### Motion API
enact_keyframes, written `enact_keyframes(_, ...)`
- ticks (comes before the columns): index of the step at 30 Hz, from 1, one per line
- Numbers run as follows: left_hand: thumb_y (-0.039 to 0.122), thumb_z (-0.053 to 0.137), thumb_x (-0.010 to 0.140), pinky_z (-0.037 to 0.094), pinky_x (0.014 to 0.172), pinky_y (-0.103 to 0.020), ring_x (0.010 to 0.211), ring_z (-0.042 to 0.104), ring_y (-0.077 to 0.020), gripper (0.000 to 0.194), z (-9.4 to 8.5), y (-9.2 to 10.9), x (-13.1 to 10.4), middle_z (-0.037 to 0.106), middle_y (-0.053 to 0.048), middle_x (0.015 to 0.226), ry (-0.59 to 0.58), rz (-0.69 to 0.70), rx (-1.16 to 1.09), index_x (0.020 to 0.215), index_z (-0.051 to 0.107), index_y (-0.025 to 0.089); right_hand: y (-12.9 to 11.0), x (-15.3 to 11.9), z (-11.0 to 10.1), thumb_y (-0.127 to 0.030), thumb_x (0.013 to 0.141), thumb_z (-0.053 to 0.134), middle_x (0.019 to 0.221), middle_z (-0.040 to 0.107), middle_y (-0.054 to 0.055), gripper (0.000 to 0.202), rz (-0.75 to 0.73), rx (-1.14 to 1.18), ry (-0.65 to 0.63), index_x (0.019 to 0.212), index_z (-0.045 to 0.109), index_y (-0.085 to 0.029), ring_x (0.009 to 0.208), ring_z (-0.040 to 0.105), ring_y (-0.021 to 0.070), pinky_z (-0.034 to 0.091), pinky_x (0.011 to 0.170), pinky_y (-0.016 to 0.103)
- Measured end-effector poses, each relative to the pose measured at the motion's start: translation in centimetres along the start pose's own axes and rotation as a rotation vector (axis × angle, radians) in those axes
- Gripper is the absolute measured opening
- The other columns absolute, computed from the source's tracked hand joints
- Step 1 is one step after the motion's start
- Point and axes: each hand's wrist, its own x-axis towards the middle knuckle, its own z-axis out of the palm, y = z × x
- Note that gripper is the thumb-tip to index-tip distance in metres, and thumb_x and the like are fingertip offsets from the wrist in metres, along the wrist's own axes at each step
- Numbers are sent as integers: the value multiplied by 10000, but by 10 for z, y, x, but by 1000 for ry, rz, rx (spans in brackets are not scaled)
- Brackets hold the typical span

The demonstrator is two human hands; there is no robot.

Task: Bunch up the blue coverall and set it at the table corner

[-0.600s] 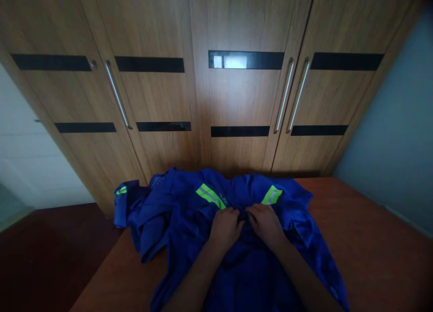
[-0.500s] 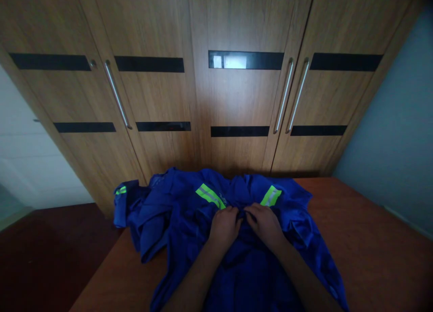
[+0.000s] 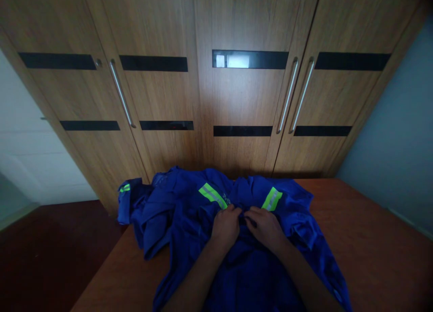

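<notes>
– From my feed, what hems in each grip?

– The blue jacket lies rumpled under and around my left grip and right grip, its sleeve bunched off to the left.

– Any bare desk?

– Yes, the desk lies bare well right of the right grip. Just beyond both, the wardrobe closes the far side.

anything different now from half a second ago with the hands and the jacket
Hardly anything. Both hands, left hand and right hand, stay bunched together pinching the blue work jacket with yellow-green reflective strips near its collar. The jacket still lies spread on the brown wooden table; only the camera view shifted slightly.
</notes>
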Motion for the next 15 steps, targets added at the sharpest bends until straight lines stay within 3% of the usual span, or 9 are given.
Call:
enact_keyframes(3,83,365,867,465,779,-294,840,628,-185,305,1,-2,1,629,-46,955,13,21,-8,953,617,233,-2,0,-1,-213,866,503,861,673,25,187,48,-50,25,947,669,-247,785,623,185,446,724,277)
enact_keyframes(8,73,370,855,467,783,-292,844,628,-188,300,2,-2,1,632,-53,951,29,34,-22,949,617,214,1,0,5,-248,888,485,979,697,50,280,72,-60,55,1137,614,-241,833,641,191,457,773,285)
enact_keyframes(15,71,384,841,468,765,-284,819,626,-184,295,0,0,0,638,-44,921,31,61,-41,921,626,219,2,-1,4,-225,889,468,939,708,34,240,85,0,78,1037,657,-248,850,652,182,462,773,269)
